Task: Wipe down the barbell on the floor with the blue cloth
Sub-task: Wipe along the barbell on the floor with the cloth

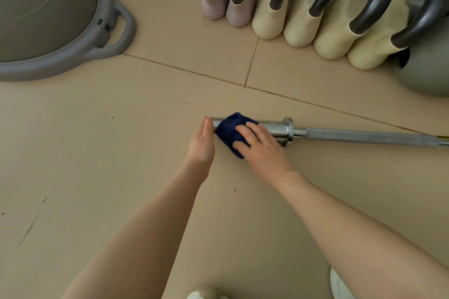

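Two bare hands down at the chrome sleeve end of the long steel barbell [340, 135], flat on the beige tiled floor [121, 153] and running off toward the right edge. Right hand [261, 147] with fingers curled over the dark blue folded cloth [229, 132], pressing it onto the sleeve (gold ring on one finger). Left hand [201, 145] flat, fingers straight and together, touching the sleeve's tip. Grey round balance trainer [48, 19] by the far left corner; pink and cream kettlebells with dark handles [303, 14] lined along the far wall.
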Demonstrator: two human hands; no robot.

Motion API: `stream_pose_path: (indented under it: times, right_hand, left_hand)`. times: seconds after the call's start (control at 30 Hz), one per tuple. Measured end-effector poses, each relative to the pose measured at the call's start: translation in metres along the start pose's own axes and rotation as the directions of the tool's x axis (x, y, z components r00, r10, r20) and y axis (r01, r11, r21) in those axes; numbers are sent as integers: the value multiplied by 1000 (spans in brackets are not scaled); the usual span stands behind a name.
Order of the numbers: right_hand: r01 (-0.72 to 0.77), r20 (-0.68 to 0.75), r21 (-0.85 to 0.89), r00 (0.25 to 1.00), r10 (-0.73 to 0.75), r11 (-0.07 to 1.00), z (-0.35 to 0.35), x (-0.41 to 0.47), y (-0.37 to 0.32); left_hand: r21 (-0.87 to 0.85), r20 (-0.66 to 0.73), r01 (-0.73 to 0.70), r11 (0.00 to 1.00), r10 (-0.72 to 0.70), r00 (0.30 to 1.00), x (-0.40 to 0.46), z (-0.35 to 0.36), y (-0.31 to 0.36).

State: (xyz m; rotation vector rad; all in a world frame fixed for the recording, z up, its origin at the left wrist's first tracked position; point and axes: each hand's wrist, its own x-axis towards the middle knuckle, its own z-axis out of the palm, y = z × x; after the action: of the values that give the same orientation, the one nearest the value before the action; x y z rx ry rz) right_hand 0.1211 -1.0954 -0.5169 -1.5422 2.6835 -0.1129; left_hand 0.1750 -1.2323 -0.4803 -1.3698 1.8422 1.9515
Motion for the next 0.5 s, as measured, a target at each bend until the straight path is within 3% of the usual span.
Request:
stream_pose_path:
  times: [0.1,0.2,0.3,0.37,0.43,0.5]
  right_hand:
    - [-111,-63,-65,992,107,992,-2,-19,25]
    - [-244,-149,18,958,244,970,-7,-25,39]
    - [-518,-83,186,838,539,835,-20,-5,46]
    - [-616,-4,226,774,633,755,-25,11,41]
    - [-550,65,205,833,550,809,-23,19,26]
    - [-387,74,215,922,380,897,-19,17,9]
  left_hand:
    - [217,16,-135,967,135,991,0,-1,-12]
    - [461,67,-192,866,182,981,2,-2,-19]
    - [538,95,-196,820,172,981,6,-3,-16]
    - [516,90,-183,837,159,983,8,-1,-10]
    - [497,84,-175,850,153,985,8,2,-6]
    - [508,88,-171,844,146,985,10,4,-4]
